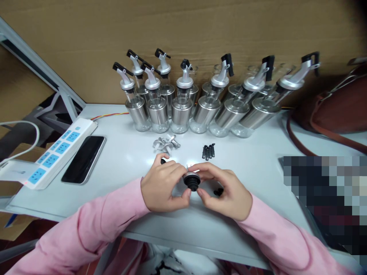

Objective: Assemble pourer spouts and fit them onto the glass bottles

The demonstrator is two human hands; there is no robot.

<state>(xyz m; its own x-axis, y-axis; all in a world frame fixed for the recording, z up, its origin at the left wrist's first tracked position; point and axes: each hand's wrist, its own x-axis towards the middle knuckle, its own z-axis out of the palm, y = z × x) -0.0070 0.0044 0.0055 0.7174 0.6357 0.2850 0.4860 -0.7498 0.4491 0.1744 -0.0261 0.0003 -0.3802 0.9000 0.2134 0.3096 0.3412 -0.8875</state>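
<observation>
Between my two hands, near the table's front edge, is a stopper [192, 181] with a silver rim and a black ribbed plug facing me. My left hand [167, 185] pinches it from the left, and a small black part [163, 161] shows by its curled fingers. From the right, my right hand [225, 188] grips the same stopper with thumb and fingers. Silver spout pieces [166, 143] lie in a pile beyond my left hand. Several black levers [208, 151] lie side by side farther right. More small black parts [218, 191] are partly hidden by my right hand.
Glass and steel bottles [182, 114] with pourer tops stand along the back of the table [120, 149]. On the left lie a white power strip [54, 152] and a phone [84, 159]. A brown bag [341, 103] is at the right, its strap resting on the table.
</observation>
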